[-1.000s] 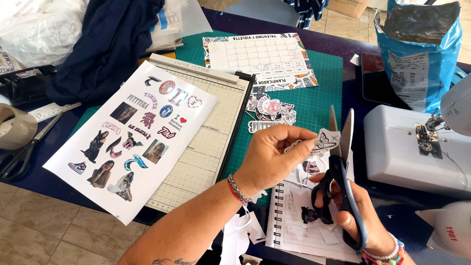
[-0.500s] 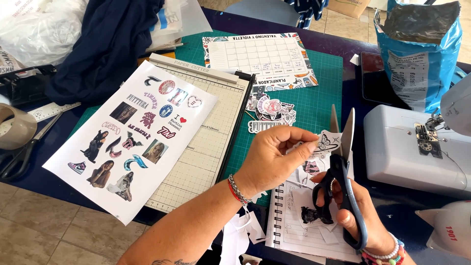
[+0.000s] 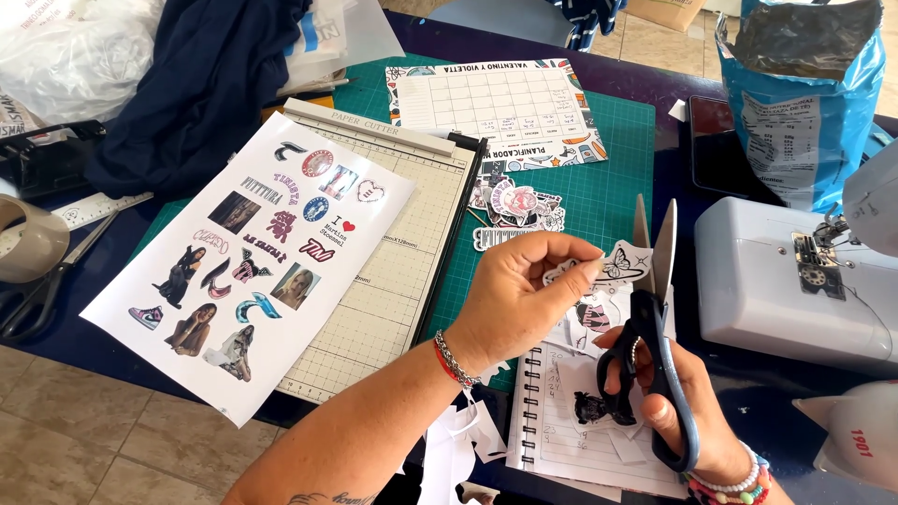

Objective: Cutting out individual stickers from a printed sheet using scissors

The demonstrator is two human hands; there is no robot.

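Note:
My left hand (image 3: 524, 295) pinches a small white butterfly sticker cutout (image 3: 619, 263) between thumb and fingers. My right hand (image 3: 687, 411) grips black-handled scissors (image 3: 655, 309), blades pointing up and slightly apart, right against the cutout's edge. Under both hands lies a spiral notebook (image 3: 561, 421) with paper scraps on it. A pile of cut stickers (image 3: 514, 206) rests on the green cutting mat (image 3: 608, 187) just beyond my left hand.
A printed sticker sheet (image 3: 253, 262) lies over a paper cutter (image 3: 393, 281) at left. A planner page (image 3: 496, 103) sits at the back. White sewing machine (image 3: 786, 281) and blue bag (image 3: 804, 93) stand at right. Tape roll (image 3: 28, 238), second scissors (image 3: 47, 290) at far left.
The scissor blades have closed slightly on the cutout, and my left hand has turned the sticker a little. Everything else stays put.

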